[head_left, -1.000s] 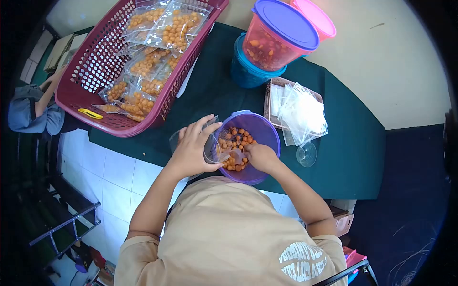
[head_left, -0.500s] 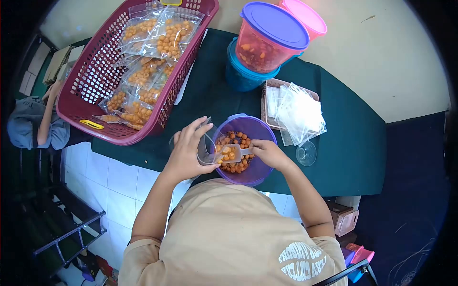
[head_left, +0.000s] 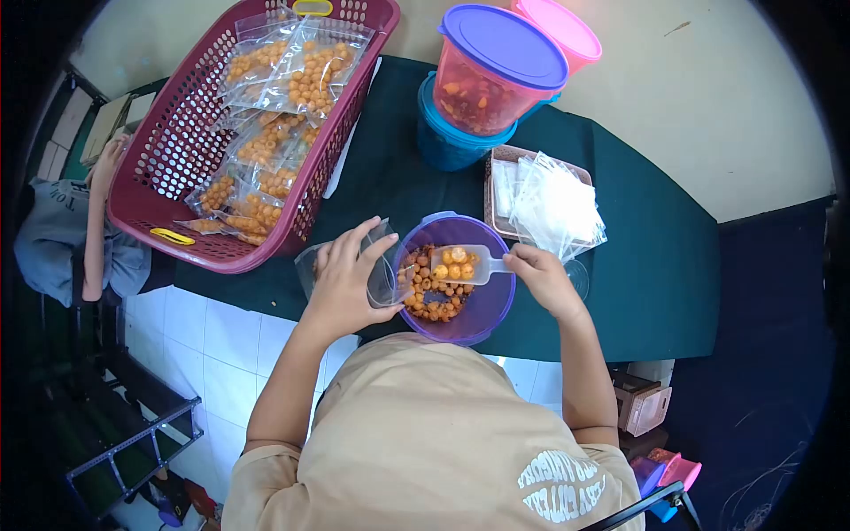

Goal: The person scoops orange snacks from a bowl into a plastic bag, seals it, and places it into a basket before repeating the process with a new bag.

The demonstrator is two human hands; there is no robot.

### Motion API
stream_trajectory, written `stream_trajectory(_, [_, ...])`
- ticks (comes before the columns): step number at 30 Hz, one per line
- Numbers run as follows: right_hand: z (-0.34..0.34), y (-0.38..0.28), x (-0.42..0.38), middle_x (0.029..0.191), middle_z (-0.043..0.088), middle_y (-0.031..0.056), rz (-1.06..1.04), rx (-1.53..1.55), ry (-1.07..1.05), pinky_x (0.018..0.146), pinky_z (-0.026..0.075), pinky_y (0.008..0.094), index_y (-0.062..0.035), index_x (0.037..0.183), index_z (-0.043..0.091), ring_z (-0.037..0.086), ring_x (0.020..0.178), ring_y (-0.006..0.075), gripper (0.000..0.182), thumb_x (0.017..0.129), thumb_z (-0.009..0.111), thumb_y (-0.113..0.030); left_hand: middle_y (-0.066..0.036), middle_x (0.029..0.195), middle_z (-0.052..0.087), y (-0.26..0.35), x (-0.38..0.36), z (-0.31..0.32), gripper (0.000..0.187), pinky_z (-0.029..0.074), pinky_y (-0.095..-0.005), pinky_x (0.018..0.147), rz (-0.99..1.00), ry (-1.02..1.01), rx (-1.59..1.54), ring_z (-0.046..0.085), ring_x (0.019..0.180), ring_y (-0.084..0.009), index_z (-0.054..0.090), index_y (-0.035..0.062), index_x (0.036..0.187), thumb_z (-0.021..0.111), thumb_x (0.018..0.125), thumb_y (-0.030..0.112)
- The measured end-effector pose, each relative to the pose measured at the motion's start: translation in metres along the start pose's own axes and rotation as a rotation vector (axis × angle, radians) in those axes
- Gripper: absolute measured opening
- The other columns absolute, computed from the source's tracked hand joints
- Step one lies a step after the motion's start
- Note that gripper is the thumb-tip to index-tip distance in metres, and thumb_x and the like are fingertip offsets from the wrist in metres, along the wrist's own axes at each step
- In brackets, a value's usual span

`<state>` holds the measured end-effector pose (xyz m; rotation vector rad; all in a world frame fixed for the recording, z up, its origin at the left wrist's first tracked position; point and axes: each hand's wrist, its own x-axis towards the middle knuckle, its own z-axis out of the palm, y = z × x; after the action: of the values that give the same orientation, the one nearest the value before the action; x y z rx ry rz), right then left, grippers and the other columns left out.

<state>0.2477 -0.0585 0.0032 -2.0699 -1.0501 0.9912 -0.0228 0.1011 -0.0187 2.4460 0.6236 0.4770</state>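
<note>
My left hand (head_left: 343, 281) is wrapped round a clear plastic bag (head_left: 307, 267), its mouth spread toward the purple bowl (head_left: 490, 311). Round orange-brown snack balls (head_left: 423, 299) lie in the bottom of the bowl. My right hand (head_left: 546, 279) grips the handle of a translucent white scoop (head_left: 482, 265). Several orange balls (head_left: 455, 263) rest in the scoop, which is over the bowl and a little apart from the bag's mouth.
Filled snack bags (head_left: 314, 78) lie in a maroon basket (head_left: 159, 133) at the left. Behind the bowl stand lidded tubs (head_left: 500, 75). To the right, flat clear bags (head_left: 556, 205) overflow a small basket (head_left: 490, 211) beside a clear cup (head_left: 577, 280). A person (head_left: 66, 234) is at far left.
My right hand has drawn the loaded scoop right and slightly up, away from the bag's mouth. My left hand has stayed nearly in place. The person at far left has shifted an arm.
</note>
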Motion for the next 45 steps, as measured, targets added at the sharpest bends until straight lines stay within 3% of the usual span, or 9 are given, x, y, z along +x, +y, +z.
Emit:
stream_trajectory(7, [0.012, -0.047, -0.009, 0.067, 0.057, 0.0097, -0.098, -0.068, -0.048, 0.061, 0.043, 0.0316, -0.0014, 0.086, 0.062, 0.053, 0.061, 0.0163, 0.025, 0.090, 0.058, -0.026, -0.012, 0.143, 0.035, 0.017, 0.004, 0.010, 0.093, 0.025, -0.0507, 0.102, 0.110, -0.027, -0.053, 0.035, 0.130, -0.0331, 0.038, 0.0252, 0.136, 0.084, 0.055, 0.030])
stream_trajectory(12, [0.038, -0.091, -0.024, 0.086, 0.061, 0.0084, -0.707, -0.573, 0.112, 0.069, 0.051, 0.0383, -0.0066, 0.094, 0.060, 0.062, 0.081, 0.0261, 0.015, 0.081, 0.063, -0.014, -0.015, 0.141, 0.039, 0.026, 0.007, 0.013, 0.095, 0.025, -0.0480, 0.103, 0.189, 0.012, -0.257, 0.039, 0.128, -0.0335, 0.033, 0.0202, 0.136, 0.085, 0.057, 0.025])
stream_trajectory(16, [0.012, -0.119, -0.036, 0.086, 0.059, 0.0071, -0.784, -0.685, 0.206, 0.066, 0.050, 0.0352, -0.0059, 0.090, 0.058, 0.060, 0.082, 0.0253, 0.015, 0.079, 0.066, -0.011, -0.016, 0.141, 0.039, 0.018, 0.008, 0.007, 0.099, 0.027, -0.0454, 0.104, 0.204, 0.093, -0.359, 0.040, 0.127, -0.0341, 0.031, 0.0197, 0.137, 0.086, 0.055, 0.022])
stream_trajectory(23, [0.002, -0.127, -0.035, 0.089, 0.060, 0.0098, -0.546, -0.099, 0.182, 0.073, 0.045, 0.0363, -0.0048, 0.087, 0.063, 0.054, 0.089, 0.0259, 0.014, 0.077, 0.070, -0.012, -0.017, 0.143, 0.035, 0.008, 0.014, 0.005, 0.105, 0.029, -0.0446, 0.107, 0.216, 0.052, -0.639, 0.038, 0.129, -0.0339, 0.028, 0.0202, 0.140, 0.087, 0.052, 0.021])
stream_trajectory(28, [0.048, -0.111, -0.018, 0.114, 0.053, 0.0115, -0.721, -0.341, 0.206, 0.087, 0.039, 0.0429, -0.0077, 0.086, 0.067, 0.047, 0.105, 0.0297, 0.013, 0.075, 0.071, -0.015, -0.015, 0.143, 0.036, 0.015, 0.020, 0.001, 0.105, 0.026, -0.0451, 0.107, 0.268, 0.038, -0.876, 0.038, 0.128, -0.0366, 0.028, 0.0221, 0.140, 0.086, 0.052, 0.022])
stream_trajectory(34, [0.018, -0.108, -0.028, 0.122, 0.051, 0.0116, -0.628, -0.179, 0.285, 0.096, 0.035, 0.0434, -0.0086, 0.084, 0.069, 0.044, 0.110, 0.0306, 0.012, 0.077, 0.071, -0.019, -0.014, 0.141, 0.040, 0.015, 0.020, -0.016, 0.100, 0.029, -0.0447, 0.103, 0.233, 0.077, -0.546, 0.041, 0.126, -0.0343, 0.031, 0.0212, 0.139, 0.086, 0.054, 0.024])
stream_trajectory(37, [-0.012, -0.096, -0.044, 0.109, 0.051, 0.0121, -0.594, -0.039, 0.570, 0.089, 0.039, 0.0377, -0.0050, 0.086, 0.069, 0.047, 0.102, 0.0260, 0.018, 0.083, 0.067, -0.023, -0.013, 0.140, 0.041, 0.009, 0.021, -0.030, 0.097, 0.030, -0.0442, 0.100, 0.255, 0.154, -0.289, 0.043, 0.125, -0.0322, 0.034, 0.0201, 0.137, 0.085, 0.055, 0.025])
stream_trajectory(42, [0.000, -0.056, -0.033, 0.097, 0.059, 0.0088, -0.443, -0.485, 0.529, 0.081, 0.042, 0.0398, -0.0049, 0.084, 0.067, 0.051, 0.095, 0.0293, 0.009, 0.076, 0.069, -0.007, -0.011, 0.141, 0.041, -0.002, 0.012, -0.031, 0.097, 0.028, -0.0433, 0.102, 0.044, 0.121, -0.076, 0.041, 0.127, -0.0305, 0.036, 0.0158, 0.137, 0.084, 0.052, 0.022])
stream_trajectory(45, [0.042, -0.013, -0.008, 0.086, 0.061, 0.0038, -0.507, -0.782, 0.320, 0.077, 0.039, 0.0384, -0.0099, 0.080, 0.067, 0.053, 0.090, 0.0240, 0.007, 0.076, 0.068, -0.016, -0.008, 0.141, 0.040, -0.005, 0.009, -0.017, 0.094, 0.028, -0.0434, 0.104, -0.013, 0.051, -0.020, 0.041, 0.128, -0.0279, 0.038, 0.0158, 0.136, 0.083, 0.054, 0.023])
